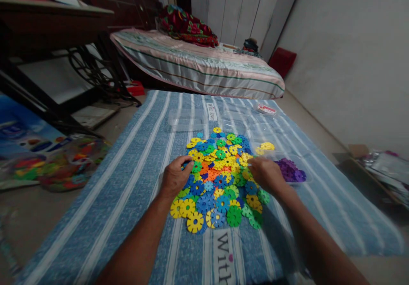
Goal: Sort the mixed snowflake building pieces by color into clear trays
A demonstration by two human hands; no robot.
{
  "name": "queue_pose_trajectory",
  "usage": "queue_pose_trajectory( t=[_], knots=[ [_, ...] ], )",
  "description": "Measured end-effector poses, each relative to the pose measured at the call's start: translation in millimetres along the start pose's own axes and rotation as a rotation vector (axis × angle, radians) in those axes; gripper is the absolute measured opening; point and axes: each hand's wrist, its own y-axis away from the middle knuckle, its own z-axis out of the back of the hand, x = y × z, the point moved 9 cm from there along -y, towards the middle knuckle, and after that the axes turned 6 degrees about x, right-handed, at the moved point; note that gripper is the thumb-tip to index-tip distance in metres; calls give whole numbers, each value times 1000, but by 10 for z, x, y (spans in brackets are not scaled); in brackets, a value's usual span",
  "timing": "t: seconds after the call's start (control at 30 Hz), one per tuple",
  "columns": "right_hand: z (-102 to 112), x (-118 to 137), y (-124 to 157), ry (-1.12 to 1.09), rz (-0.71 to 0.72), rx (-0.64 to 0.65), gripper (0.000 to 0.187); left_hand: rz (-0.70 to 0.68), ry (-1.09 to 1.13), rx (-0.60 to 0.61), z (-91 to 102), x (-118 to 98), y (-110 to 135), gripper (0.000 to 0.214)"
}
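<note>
A spread pile of notched plastic discs (206,202), shaped like snowflakes in yellow, blue, green and orange, covers the middle of the cloth. My left hand (176,175) rests at the pile's left edge, thumb and fingers curled together; a bit of dark blue shows between them, but what they hold is unclear. On the pile's right side, my right hand (265,172) is closed in a pinch, its fingertips at a yellow notched disc (244,159). Just beyond that hand stands a clear container with purple discs (289,170). A few yellow discs (266,147) lie in another clear container.
Clear plastic containers (187,121) stand along the far side of the blue striped cloth (128,170). A small red-and-white packet (266,109) lies at the far right. Beyond are a bed (198,63), a sewing-machine table (54,14) and bags of colourful pieces (68,165) on the floor.
</note>
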Motion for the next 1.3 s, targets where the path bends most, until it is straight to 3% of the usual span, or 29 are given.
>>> queue_pose_trajectory(
  t=[0.07,0.17,0.73,1.07,1.2,1.3],
  knots=[
    [-190,142,61,29,27,135,22,-4,-1,0,0,-3,-1,26],
    [-296,275,107,80,70,194,27,-7,-3,-3,-1,-1,-6,26],
    [-291,354,64,161,83,264,30,-12,-10,-2,-3,-5,-5,28],
    [-301,273,23,119,34,123,27,-16,-1,-5,-7,2,-4,27],
    [-143,210,2,90,40,-4,26,-1,-8,4,-9,10,-6,29],
    [113,35,-49,107,18,-134,27,1,-12,1,-4,7,-7,29]
  ],
)
